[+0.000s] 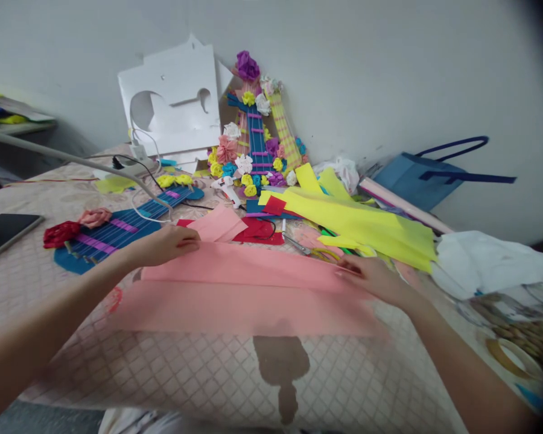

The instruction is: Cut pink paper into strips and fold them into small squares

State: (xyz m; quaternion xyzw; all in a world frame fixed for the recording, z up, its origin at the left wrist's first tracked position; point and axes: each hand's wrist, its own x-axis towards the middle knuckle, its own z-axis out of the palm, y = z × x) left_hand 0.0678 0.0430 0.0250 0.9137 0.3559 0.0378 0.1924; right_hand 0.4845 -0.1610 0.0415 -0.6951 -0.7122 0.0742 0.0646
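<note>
Left fingers [190,241], right fingers [352,266], both gripping pink sheet [248,296] (two-toned)

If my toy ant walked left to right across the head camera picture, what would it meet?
Phone → dark red flower → pink flower → left hand → white glue gun → right hand → tape roll. The pink sheet stretches between both hands.

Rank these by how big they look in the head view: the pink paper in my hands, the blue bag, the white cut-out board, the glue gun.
Largest to smallest:
1. Pink paper
2. White cut-out board
3. Blue bag
4. Glue gun
</note>
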